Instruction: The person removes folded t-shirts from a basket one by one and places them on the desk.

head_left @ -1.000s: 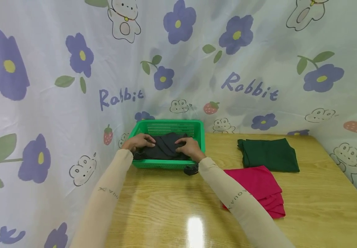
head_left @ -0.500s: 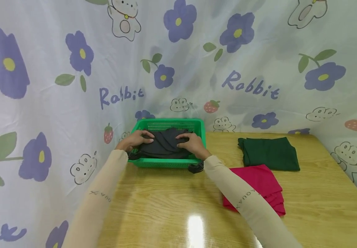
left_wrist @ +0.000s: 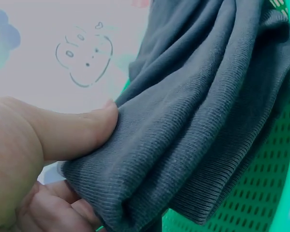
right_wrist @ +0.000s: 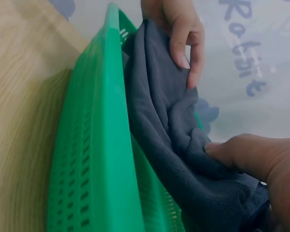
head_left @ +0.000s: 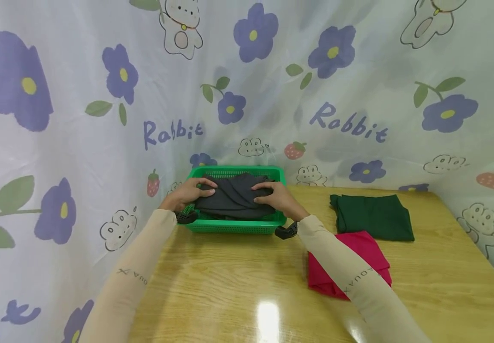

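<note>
A folded dark grey knit garment (head_left: 234, 195) hangs over and partly inside a green plastic basket (head_left: 234, 227). Its left end is pinched by my left hand (head_left: 189, 193), thumb on top and fingers beneath; the left wrist view shows the ribbed edge of the cloth (left_wrist: 159, 145) between them. My right hand (head_left: 279, 197) grips the other end, and in the right wrist view its thumb (right_wrist: 251, 152) presses on the bunched fabric. The cloth sags between both hands, and its lower part is still within the basket walls.
On the wooden table (head_left: 212, 286), a folded dark green cloth (head_left: 373, 216) lies at the right. A folded red cloth (head_left: 328, 271) lies nearer, partly under my right forearm. A printed curtain (head_left: 272, 95) closes off the back and left, right behind the basket.
The grey garment has risen higher in the basket, lifted by both hands. My right hand has shifted up and slightly right; the head view has tilted a little. The red and green cloths stay put.
</note>
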{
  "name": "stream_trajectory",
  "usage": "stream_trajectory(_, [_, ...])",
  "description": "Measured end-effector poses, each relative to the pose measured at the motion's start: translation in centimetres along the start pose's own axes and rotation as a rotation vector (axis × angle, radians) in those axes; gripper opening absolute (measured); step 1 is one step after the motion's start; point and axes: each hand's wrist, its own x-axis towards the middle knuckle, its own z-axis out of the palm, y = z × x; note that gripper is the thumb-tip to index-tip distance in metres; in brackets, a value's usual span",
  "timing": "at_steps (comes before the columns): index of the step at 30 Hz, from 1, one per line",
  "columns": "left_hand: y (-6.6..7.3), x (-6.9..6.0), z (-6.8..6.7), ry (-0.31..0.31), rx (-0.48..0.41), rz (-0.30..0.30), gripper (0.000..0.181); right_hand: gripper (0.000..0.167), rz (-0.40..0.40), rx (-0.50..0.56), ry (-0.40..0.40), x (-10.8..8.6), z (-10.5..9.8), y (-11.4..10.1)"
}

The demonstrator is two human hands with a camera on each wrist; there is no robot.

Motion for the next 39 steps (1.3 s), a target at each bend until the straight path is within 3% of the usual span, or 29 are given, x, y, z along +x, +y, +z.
stream_trajectory(10, [0.2, -0.6, 1.6, 0.0, -0.011, 0.031, 0.036, 0.037, 0.017, -0.055, 0.012, -1.4, -1.0, 0.5])
stream_trajectory(24, [2.3, -1.1, 2.4, 0.022, -0.026, 0.084, 0.034, 0.037, -0.039, -0.021, 0.049, -2.7, -3.0, 0.5])
stream_trajectory(39, [4.5, -1.6, 3.8, 0.003, -0.079, 0.156, 0.035, 0.042, -0.03, 0.002, 0.089, -5.0, -5.6, -0.2])
